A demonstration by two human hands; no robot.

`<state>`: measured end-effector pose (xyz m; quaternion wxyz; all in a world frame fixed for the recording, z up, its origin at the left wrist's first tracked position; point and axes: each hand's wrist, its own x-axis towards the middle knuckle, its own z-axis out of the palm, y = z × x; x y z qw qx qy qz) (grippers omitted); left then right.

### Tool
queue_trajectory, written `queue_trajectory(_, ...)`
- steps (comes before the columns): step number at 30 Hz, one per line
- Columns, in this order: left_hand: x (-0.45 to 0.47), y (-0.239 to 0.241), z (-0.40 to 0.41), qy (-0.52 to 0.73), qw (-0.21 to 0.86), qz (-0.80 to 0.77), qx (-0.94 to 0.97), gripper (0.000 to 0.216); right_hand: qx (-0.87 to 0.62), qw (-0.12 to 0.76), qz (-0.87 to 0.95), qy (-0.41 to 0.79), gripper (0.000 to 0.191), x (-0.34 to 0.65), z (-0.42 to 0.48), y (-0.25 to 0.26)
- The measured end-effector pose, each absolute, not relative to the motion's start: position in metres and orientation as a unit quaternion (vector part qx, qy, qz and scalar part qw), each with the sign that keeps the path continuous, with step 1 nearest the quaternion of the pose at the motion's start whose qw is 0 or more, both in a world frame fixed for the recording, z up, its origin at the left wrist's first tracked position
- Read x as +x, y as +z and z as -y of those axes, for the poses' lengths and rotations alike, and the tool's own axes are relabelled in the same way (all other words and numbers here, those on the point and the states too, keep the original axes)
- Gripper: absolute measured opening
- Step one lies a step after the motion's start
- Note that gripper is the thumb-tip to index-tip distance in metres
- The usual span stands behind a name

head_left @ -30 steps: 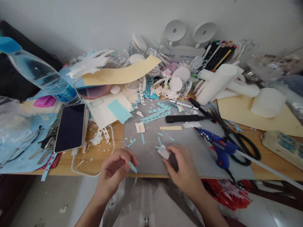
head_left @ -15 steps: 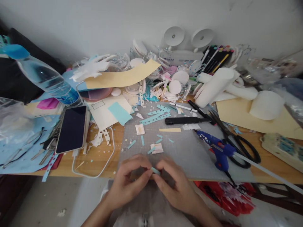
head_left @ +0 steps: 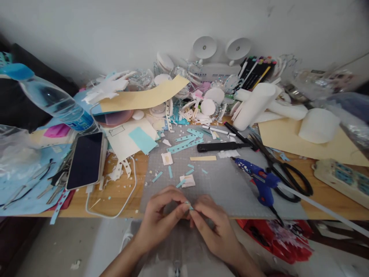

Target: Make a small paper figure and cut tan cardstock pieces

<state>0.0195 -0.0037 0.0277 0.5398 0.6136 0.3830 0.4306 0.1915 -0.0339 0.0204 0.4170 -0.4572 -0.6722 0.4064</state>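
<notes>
A small blue strip (head_left: 190,207) is held up at the near edge of the mat (head_left: 219,196), with the left hand (head_left: 161,215) and right hand (head_left: 215,223) pinched on its ends. It is cut but not yet set down. Just beyond, a white square (head_left: 189,181) has one blue piece (head_left: 180,183) across its left edge; whether it is glued, I cannot tell. A second square (head_left: 167,158) bears no blue piece. Several short offcuts (head_left: 157,176) lie loose, seemingly unused, with longer dotted strips (head_left: 184,145) behind. The glue gun (head_left: 256,173) lies to the right, unheld.
</notes>
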Motion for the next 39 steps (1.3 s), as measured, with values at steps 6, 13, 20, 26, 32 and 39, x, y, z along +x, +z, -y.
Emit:
queue_trajectory(6, 0.028, 0.027, 0.006, 0.442, 0.526, -0.390, 0.613, 0.008, -0.487, 0.452, 0.658, 0.355, 0.023, 0.201, 0.041, 0.015)
queue_trajectory(13, 0.017, 0.032, 0.001, 0.418, 0.570, -0.461, 0.537, 0.017, -0.673, 0.585, 0.445, -0.090, 0.019, 0.287, 0.050, -0.007)
queue_trajectory(20, 0.018, 0.033, -0.001, 0.448, 0.553, -0.489, 0.505, 0.018, -0.761, 0.299, 0.568, -0.096, 0.051, 0.315, 0.028, -0.016)
queue_trajectory(26, 0.017, 0.033, -0.002, 0.447, 0.537, -0.525, 0.486, 0.020, -0.781, 0.290, 0.549, -0.066, 0.055, 0.320, 0.031, -0.015)
queue_trajectory(32, 0.023, 0.038, -0.008, 0.428, 0.529, -0.527, 0.509, 0.015, -0.799, 0.387, 0.460, 0.010, 0.036, 0.295, 0.041, 0.014)
queue_trajectory(39, 0.028, 0.051, -0.002, 0.409, 0.489, -0.504, 0.582, 0.010, -0.732, 0.386, 0.560, 0.042, 0.031, 0.253, 0.047, 0.035)
